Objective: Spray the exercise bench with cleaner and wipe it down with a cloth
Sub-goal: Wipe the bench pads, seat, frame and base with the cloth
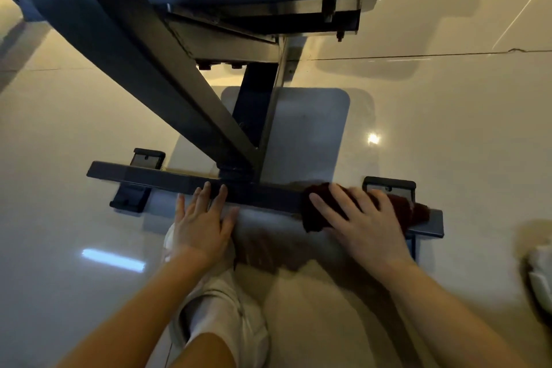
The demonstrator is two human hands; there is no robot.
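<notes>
Dark red cloth (400, 209) under flat right hand (363, 218) on base bar (263, 193); left hand (200, 222) grip apart, fingertips touching bar.

Dim, warm yellowish light. Glare spots shine on the glossy floor (448, 116), which carries soft shadows. Wide-angle bending and slight blur at the edges.

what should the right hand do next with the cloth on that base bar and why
Probably slide the cloth left along the base bar toward the left hand. The right hand presses it near the bar's right end, so the middle looks unwiped.
</notes>
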